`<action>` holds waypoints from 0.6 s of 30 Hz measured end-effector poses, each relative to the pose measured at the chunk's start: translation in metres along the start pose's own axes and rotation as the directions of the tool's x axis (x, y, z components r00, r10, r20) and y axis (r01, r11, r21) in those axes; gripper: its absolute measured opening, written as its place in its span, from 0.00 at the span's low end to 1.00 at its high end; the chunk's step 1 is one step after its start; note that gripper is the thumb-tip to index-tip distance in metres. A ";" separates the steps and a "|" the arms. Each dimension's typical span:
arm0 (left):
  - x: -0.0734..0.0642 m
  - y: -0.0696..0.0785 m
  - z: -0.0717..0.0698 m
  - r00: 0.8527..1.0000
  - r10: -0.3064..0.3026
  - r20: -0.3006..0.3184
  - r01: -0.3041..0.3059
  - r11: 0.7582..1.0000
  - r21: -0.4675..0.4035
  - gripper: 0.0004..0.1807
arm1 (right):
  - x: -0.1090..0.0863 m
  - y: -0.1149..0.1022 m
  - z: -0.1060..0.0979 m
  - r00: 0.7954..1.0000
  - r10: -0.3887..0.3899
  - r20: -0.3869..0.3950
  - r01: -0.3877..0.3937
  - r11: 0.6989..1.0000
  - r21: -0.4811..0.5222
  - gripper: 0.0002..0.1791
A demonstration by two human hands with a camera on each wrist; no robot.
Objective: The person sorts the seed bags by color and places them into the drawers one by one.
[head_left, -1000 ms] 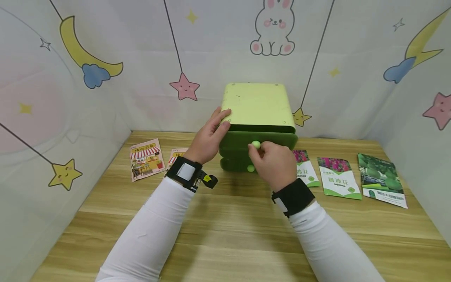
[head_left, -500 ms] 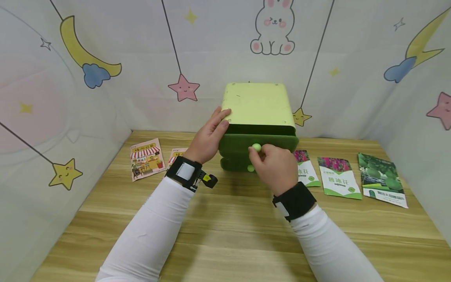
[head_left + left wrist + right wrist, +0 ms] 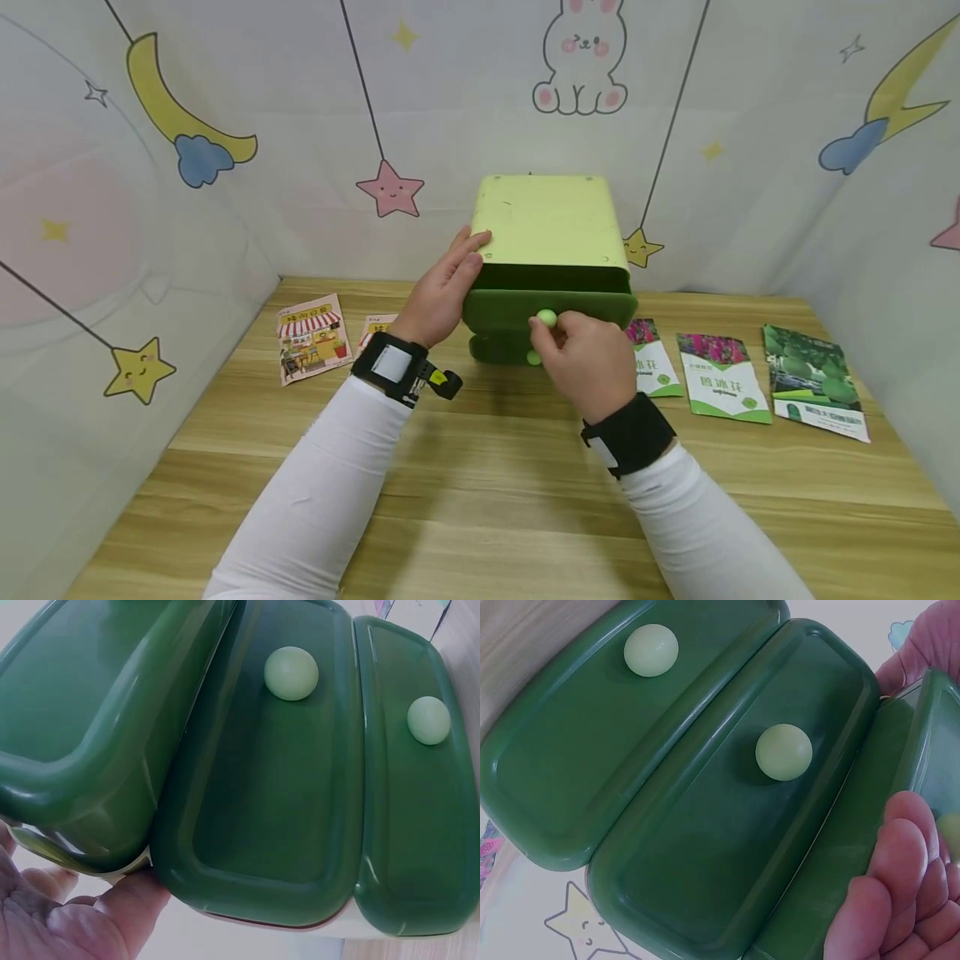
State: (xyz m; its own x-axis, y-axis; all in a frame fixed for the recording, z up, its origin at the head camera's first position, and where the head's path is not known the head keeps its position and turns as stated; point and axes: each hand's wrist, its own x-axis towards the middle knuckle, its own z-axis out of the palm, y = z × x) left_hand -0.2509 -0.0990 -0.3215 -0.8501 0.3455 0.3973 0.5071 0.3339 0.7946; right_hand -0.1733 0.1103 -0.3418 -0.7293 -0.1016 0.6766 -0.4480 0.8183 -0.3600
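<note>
A small drawer cabinet (image 3: 551, 218) with a pale yellow-green shell stands against the back wall. Its top drawer (image 3: 504, 311), dark green, is pulled partly out, leaving a dark gap under the shell's front edge. My right hand (image 3: 588, 360) pinches the light green ball knob (image 3: 547, 318) of that drawer between thumb and curled fingers. Against the cabinet's upper left side lies my left hand (image 3: 441, 293), fingers extended to the top edge. In the left wrist view, the middle drawer (image 3: 262, 787) and bottom drawer (image 3: 416, 825) sit closed, each with a round knob.
Two pink seed packets lie left of the cabinet, one (image 3: 313, 337) in full view and one partly behind my left wrist. To the right lie two flower packets (image 3: 723, 379) and a green-fruit packet (image 3: 816, 383). Printed cloth walls (image 3: 300, 208) enclose the wooden table (image 3: 480, 508).
The top drawer has slid farther out toward me, with my right hand drawing back on its knob, and the gap under the shell has widened. My left hand stays nearly still.
</note>
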 end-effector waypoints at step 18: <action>-0.009 0.025 -0.007 0.998 -0.032 0.061 0.037 0.996 -0.077 0.26 | -0.010 -0.005 -0.002 1.000 0.024 0.014 -0.024 1.000 0.018 0.27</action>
State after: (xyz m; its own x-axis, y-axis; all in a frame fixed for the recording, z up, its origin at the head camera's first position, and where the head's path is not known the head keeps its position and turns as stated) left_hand -0.2314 -0.1006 -0.3022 -0.8558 0.3877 0.3424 0.4628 0.2783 0.8416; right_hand -0.1626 0.1087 -0.3459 -0.7471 -0.0900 0.6586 -0.4395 0.8103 -0.3877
